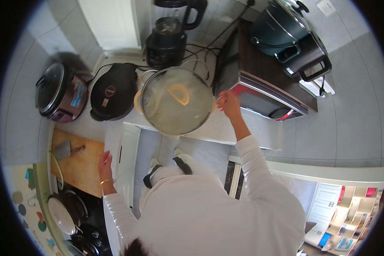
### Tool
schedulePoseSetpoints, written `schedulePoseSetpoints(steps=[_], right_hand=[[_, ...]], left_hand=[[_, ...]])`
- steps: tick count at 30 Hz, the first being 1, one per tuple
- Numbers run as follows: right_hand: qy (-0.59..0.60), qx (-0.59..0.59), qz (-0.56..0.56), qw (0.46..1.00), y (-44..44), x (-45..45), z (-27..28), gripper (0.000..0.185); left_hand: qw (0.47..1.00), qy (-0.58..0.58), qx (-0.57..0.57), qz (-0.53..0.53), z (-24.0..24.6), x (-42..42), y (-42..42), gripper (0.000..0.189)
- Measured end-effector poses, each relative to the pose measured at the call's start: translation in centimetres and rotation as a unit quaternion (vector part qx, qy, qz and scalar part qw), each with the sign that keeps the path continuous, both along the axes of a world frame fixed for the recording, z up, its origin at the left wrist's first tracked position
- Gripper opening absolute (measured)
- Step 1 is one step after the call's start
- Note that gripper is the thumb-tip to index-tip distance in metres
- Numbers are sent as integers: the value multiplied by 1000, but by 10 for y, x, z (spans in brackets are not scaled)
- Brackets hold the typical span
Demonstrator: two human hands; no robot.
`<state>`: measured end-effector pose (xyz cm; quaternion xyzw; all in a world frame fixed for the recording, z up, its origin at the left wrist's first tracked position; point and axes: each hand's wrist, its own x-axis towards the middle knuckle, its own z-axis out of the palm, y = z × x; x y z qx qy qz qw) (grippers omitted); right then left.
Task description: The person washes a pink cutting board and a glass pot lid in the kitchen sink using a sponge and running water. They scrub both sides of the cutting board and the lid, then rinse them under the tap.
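Note:
A large round pot stands on the counter under a fogged glass lid (176, 116) with a tan loop handle (179, 94). Tan side handles stick out from the pot, the left handle (138, 101) in plain sight. My right hand (228, 103) is at the right side handle, fingers bent; whether they grip it is unclear. Over the near edge of a wooden cutting board (86, 172), my left hand (105, 164) appears empty, its fingers slightly apart. On that board lies a cleaver (64, 150), beside a green scallion-like stalk (57, 166).
Left of the pot are a black electric griddle (113, 92) and a rice cooker (64, 92). A blender (166, 38) and loose cords are behind it. At right, a microwave (268, 102) carries a green cooker (278, 28) and a dark kettle (304, 57). A lidded pot (62, 212) sits on the stove.

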<state>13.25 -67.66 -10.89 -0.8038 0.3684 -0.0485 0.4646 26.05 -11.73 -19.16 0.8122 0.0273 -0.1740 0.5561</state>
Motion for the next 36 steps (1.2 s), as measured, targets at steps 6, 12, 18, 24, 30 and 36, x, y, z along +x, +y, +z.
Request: schedulePoseSetpoints(steps=[6,12,18,24,30,36], right_hand=[[-120,198,-205,951,-5,-16,-114,20],[-190,366,-197,890,5,-8,-119,27],[-196,423,-225,856,25,-34,-102,31],[-170,481,-240,826,46,-67,-95,34],[-88,488,-194,847,36,-77,-96,32],[17,28,120,992,-26,-30,-48,27]], left_hand=[[999,41,27,3,20,-7,-4,30],[997,47,57,1,50,-14,-45,29],[992,37,115,-44,70,-17,-94,31],[993,67,87,-46,70,0,-134,32],[996,62,57,-39,65,17,-148,32],[993,70,97,-7,62,5,-127,32]])
